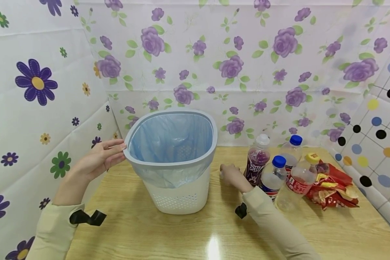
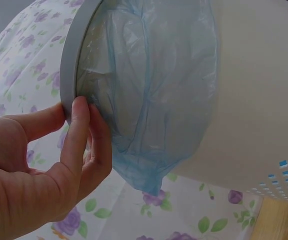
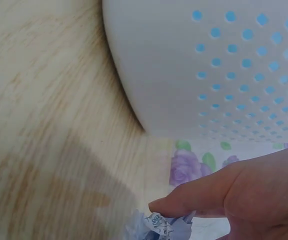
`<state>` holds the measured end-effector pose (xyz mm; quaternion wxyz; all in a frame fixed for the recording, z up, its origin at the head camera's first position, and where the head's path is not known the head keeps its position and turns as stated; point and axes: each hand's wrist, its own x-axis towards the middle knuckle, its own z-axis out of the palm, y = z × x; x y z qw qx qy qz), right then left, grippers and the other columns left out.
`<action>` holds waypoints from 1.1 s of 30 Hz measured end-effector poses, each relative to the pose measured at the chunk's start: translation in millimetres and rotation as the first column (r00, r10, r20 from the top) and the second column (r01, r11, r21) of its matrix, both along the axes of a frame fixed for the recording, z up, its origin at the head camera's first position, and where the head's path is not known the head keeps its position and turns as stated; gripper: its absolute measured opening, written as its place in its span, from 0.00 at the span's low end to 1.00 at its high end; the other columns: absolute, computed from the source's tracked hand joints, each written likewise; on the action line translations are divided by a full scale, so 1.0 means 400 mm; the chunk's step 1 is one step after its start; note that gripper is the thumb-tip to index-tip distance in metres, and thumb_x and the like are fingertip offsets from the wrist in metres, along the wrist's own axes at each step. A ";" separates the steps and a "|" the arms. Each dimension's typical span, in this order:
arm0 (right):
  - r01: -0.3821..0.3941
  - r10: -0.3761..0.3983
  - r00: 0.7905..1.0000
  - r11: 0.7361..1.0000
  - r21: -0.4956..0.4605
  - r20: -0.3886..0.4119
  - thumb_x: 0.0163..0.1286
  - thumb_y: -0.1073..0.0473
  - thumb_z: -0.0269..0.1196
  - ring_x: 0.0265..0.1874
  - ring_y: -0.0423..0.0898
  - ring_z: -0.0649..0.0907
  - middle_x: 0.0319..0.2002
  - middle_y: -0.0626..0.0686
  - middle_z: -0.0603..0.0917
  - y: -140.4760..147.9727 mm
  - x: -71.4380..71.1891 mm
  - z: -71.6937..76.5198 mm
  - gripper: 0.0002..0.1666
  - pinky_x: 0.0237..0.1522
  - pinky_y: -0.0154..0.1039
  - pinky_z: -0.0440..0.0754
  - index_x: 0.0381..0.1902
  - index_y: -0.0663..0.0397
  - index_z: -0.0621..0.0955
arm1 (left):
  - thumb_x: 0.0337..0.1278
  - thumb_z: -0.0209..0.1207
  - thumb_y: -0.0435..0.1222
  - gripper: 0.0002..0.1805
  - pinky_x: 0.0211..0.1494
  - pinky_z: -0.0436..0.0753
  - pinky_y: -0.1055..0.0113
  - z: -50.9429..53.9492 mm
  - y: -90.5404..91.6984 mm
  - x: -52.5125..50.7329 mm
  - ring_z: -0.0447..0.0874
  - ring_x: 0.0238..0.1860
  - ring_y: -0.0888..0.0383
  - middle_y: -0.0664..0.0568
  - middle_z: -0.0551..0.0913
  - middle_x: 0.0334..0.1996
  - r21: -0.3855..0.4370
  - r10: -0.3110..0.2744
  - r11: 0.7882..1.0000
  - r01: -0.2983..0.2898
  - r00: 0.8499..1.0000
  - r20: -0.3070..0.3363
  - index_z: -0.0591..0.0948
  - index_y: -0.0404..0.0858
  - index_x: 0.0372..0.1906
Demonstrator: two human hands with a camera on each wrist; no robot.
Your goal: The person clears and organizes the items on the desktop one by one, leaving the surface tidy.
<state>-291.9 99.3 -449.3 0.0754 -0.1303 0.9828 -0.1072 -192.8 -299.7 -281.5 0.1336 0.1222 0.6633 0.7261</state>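
A white trash bin (image 1: 182, 195) with a grey rim stands upright on the table, lined with a blue plastic bag (image 2: 154, 75). My left hand (image 1: 100, 159) pinches the bin's rim at its left side, thumb and fingers on either side of the edge. To the right of the bin, my right hand (image 1: 232, 175) is low over the table. It holds a crumpled piece of printed paper (image 3: 159, 227) between thumb and fingers; most of those fingers are out of sight in the right wrist view.
Right of my right hand stand a bottle with purple drink (image 1: 258, 159), two blue-capped bottles (image 1: 274, 177) and a yellow-capped bottle (image 1: 300, 178). Red crumpled snack bags (image 1: 334, 189) lie beyond them. Flower-patterned cloth (image 1: 188, 54) hangs behind the wooden table (image 1: 169, 234).
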 end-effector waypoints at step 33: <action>-0.016 0.000 0.993 0.990 -0.138 -0.120 0.59 0.65 0.62 0.35 0.58 0.80 0.34 0.63 0.80 -0.008 0.050 0.121 0.22 0.33 0.50 0.81 0.52 0.64 0.73 | 0.71 0.49 0.28 0.11 0.51 0.84 0.73 -0.005 -0.001 -0.003 0.87 0.43 0.62 0.53 0.84 0.44 0.059 -0.034 0.998 0.034 0.999 -0.004 0.77 0.42 0.50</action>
